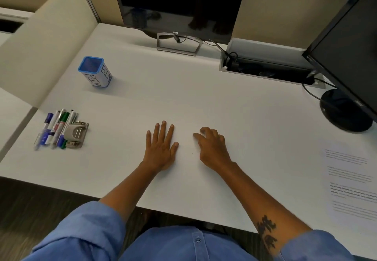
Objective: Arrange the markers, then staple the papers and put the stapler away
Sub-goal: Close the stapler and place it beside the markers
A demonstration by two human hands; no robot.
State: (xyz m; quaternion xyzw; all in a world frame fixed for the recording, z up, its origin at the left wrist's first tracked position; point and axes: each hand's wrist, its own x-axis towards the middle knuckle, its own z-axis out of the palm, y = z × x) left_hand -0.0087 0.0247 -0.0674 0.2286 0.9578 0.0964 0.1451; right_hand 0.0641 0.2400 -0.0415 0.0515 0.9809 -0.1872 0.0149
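desk point(224, 101) centre bare, markers point(56, 129) crowd stapler point(76, 135) far left

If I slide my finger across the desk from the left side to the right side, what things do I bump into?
Markers → stapler → left hand → right hand → papers.

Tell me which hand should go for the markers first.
Left. The left hand lies flat, empty, on the markers' side; the right hand would likely have to cross over.
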